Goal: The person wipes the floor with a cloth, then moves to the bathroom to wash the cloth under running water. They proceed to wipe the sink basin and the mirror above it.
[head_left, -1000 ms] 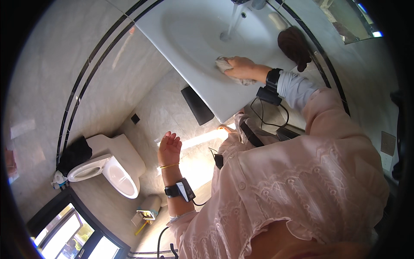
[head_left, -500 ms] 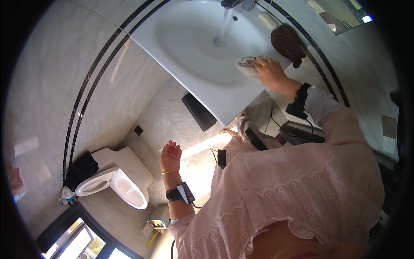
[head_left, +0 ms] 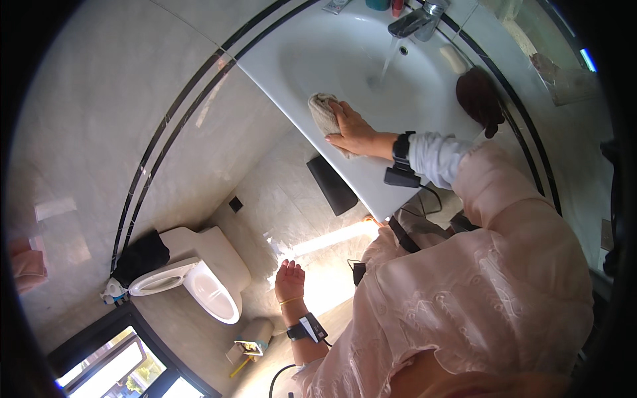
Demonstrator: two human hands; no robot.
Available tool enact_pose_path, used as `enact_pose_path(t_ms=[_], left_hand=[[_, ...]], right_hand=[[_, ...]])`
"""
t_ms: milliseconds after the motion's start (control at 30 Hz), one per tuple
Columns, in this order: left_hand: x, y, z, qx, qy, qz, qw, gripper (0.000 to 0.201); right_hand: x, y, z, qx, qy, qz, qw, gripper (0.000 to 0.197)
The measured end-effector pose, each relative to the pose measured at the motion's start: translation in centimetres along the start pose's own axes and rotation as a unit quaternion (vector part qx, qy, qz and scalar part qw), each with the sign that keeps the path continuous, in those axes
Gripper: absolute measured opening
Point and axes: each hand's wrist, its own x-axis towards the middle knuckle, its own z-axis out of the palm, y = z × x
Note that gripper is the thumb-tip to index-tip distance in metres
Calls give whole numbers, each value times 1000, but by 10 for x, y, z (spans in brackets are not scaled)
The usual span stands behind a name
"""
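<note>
My right hand (head_left: 355,131) is wrapped over a folded, light beige cloth (head_left: 321,111) and presses it on the front left rim of the white washbasin (head_left: 405,189). From the chrome tap (head_left: 411,25) a stream of water (head_left: 389,61) runs into the bowl. My left hand (head_left: 290,281) hangs over the sunlit floor, away from the basin. It holds nothing, and its fingers are loosely bent. On the basin's right rim lie a pale bar of soap (head_left: 453,60) and a crumpled dark brown cloth (head_left: 476,98).
Below the basin's front edge stands a black bin (head_left: 331,186). A white toilet (head_left: 235,265) is at the left, a black cloth (head_left: 141,257) on its back. Near the toilet, a phone (head_left: 251,347) rests on a holder. A small tube (head_left: 336,6) lies at the basin's far edge.
My right hand has moved the cloth leftward along the basin, from the right part of the bowl to the front left rim. The view has shifted; my left hand still hangs empty.
</note>
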Motion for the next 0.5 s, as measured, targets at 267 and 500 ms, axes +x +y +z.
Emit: enact_pose_path(t_ms=[267,500], left_hand=[[-3,-14,1,-14,-9,-1,1000,15],[-42,-26,-29,-21,59,22,998,15]], right_hand=[[149,46,37,94,11,228,969,101],[251,65,34,295,274,313,860,92]])
